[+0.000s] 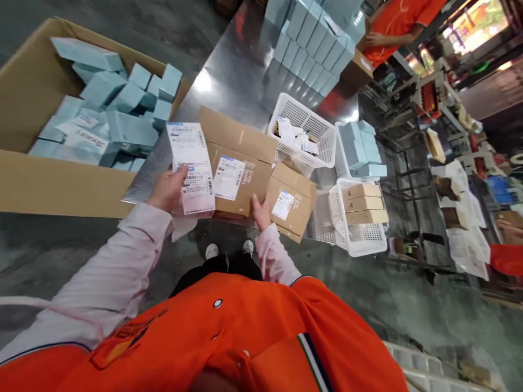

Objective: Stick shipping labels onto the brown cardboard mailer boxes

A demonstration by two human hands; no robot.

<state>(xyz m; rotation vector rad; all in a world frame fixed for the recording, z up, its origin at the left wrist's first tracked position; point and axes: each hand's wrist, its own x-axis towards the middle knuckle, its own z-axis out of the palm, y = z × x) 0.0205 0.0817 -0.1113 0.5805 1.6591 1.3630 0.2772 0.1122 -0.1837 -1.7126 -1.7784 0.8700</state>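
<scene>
My left hand (168, 188) pinches a stack of white shipping labels (190, 166) with barcodes, thumb on top, held over the near edge of the steel table (229, 81). My right hand (260, 211) rests its fingers against the near side of a brown cardboard box (235, 158) that carries a white label (229, 177). A smaller labelled brown box (291, 202) sits just right of that hand, touching it.
A big open carton (24, 179) of pale blue boxes stands at left. White baskets (304, 133) hold paper slips, blue boxes and flat brown boxes (363, 202). Stacked blue boxes (314, 41) fill the far table end, where another person in orange (392, 27) works. Shelving stands at right.
</scene>
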